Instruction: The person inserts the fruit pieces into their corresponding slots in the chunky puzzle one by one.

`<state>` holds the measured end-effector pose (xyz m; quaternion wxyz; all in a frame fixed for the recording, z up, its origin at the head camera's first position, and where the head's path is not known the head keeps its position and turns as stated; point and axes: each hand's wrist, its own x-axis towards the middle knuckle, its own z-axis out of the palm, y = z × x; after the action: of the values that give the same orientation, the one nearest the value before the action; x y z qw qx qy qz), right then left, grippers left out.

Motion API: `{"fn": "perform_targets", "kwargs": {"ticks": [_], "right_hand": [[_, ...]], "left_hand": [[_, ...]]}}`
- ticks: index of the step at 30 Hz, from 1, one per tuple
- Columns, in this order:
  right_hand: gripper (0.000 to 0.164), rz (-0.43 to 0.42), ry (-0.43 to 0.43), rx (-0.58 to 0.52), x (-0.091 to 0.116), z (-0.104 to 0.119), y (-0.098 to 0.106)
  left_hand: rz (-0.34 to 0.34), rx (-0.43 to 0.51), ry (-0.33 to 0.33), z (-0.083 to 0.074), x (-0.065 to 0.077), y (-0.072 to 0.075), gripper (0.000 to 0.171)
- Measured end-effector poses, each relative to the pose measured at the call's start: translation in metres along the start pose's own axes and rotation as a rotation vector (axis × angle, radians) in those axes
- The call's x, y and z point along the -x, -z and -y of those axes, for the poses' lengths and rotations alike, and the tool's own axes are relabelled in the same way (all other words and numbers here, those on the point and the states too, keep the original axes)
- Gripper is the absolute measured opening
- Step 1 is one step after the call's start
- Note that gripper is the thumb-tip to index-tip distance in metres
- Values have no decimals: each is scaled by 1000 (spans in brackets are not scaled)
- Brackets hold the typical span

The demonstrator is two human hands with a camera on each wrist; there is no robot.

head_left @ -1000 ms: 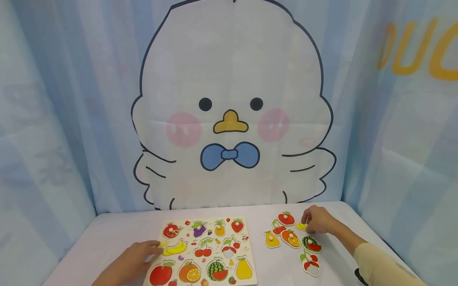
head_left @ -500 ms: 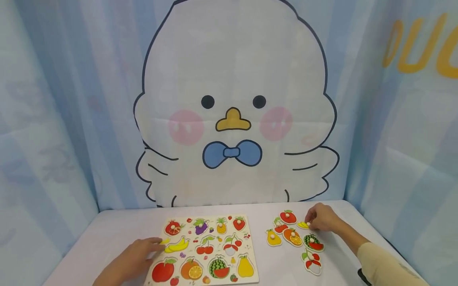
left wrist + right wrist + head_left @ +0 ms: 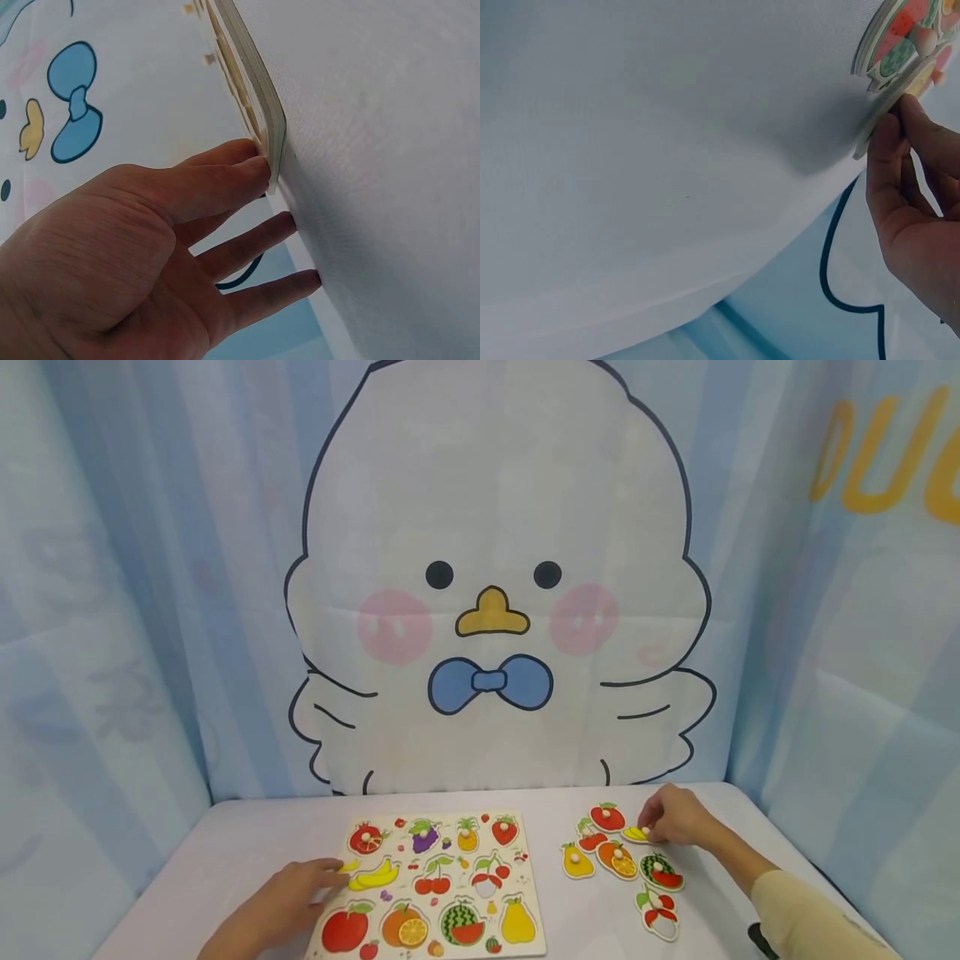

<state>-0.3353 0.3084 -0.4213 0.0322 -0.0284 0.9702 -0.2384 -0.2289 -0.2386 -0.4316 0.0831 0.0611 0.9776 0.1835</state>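
My right hand pinches the edge of a banana puzzle piece between thumb and fingertips. In the right wrist view this piece tilts on edge beside the watermelon piece. A fruit puzzle board lies flat to the left on the table. The left hand rests at its left edge with fingers fairly straight. From the left wrist, the thumb and index finger touch the board's corner, while two other fingertips rest on the table beyond.
Close to the right hand lie knobbed pieces: an apple, an orange, a pear and a watermelon, among others. The pomegranate, grapes, pineapple and strawberry on the board carry knobs. A curtain with a duck print hangs behind.
The head view has shifted slightly, so everything appears a little farther right. Both hands otherwise keep nearly the same place, the right one at the banana piece, the left at the board.
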Motion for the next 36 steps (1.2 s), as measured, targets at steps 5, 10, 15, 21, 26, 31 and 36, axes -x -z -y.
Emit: {"fn": "perform_targets", "kwargs": {"ticks": [5, 10, 15, 21, 26, 31, 36], "right_hand": [[12, 13, -6, -15, -1, 11, 0], [14, 13, 8, -11, -1, 26, -4], [17, 20, 27, -23, 3, 44, -12], [18, 42, 84, -35, 6, 66, -19], [18, 51, 146, -38, 5, 82, -27], [18, 70, 181, -54, 3, 99, -34], [18, 96, 210, -64, 1, 118, -40]], "left_hand": [[-5, 2, -4, 1, 2, 0, 35], [-12, -4, 0, 1, 3, 1, 36], [-3, -3, 7, 1, 4, 1, 35], [-7, 2, -10, 3, 5, 0, 33], [-10, 15, -13, 2, 5, -1, 33], [-12, 24, -14, 2, 4, 0, 32], [-17, 21, -25, 4, 1, 1, 32]]}}
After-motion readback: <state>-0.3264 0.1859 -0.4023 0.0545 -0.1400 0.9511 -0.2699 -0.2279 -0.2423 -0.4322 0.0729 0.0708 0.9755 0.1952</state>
